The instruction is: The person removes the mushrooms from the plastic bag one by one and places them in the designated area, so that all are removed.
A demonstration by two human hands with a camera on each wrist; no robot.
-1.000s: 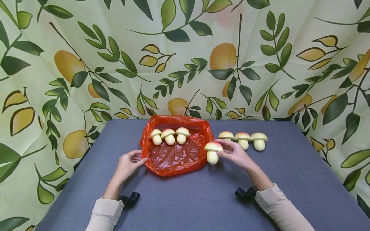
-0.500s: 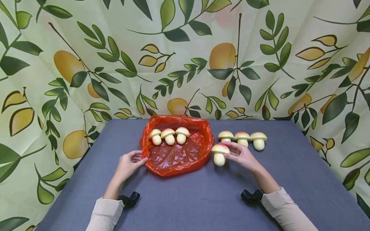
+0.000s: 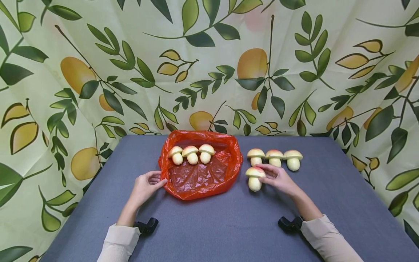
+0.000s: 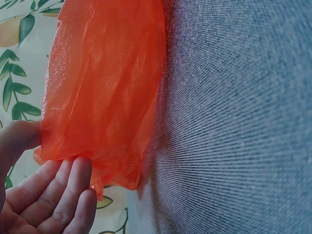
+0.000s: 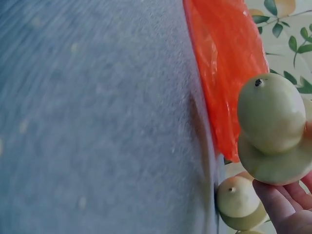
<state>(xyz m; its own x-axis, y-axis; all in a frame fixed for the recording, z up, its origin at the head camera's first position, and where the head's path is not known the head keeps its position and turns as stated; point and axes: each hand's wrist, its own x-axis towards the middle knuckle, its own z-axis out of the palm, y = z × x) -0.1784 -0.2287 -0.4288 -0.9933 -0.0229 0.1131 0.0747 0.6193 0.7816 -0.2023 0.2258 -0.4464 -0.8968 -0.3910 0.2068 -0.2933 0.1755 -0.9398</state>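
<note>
My right hand (image 3: 277, 178) holds a toy mushroom (image 3: 254, 183) by its cap, thumb on one side and fingers on the other, stem pointing down. In the right wrist view the mushroom's stem (image 5: 270, 114) faces the camera. My left hand (image 3: 145, 187) pinches the left rim of a red plastic bag (image 3: 196, 194) between thumb and fingers; the left wrist view shows the bag's side wall (image 4: 107, 87) at the fingertips. Three mushrooms lie in a row inside the open bag, the middle mushroom (image 3: 191, 155) among them.
Right of the bag, three more mushrooms stand side by side, just behind my right hand; the rightmost mushroom (image 3: 293, 160) is farthest from the bag. A grey-blue cloth covers the table (image 3: 209, 233). A leaf-patterned curtain (image 3: 209, 72) rises behind the table's far edge.
My right hand has moved rightward and slightly toward me with the mushroom, away from the bag's right rim. The left hand and the bag have stayed in place.
</note>
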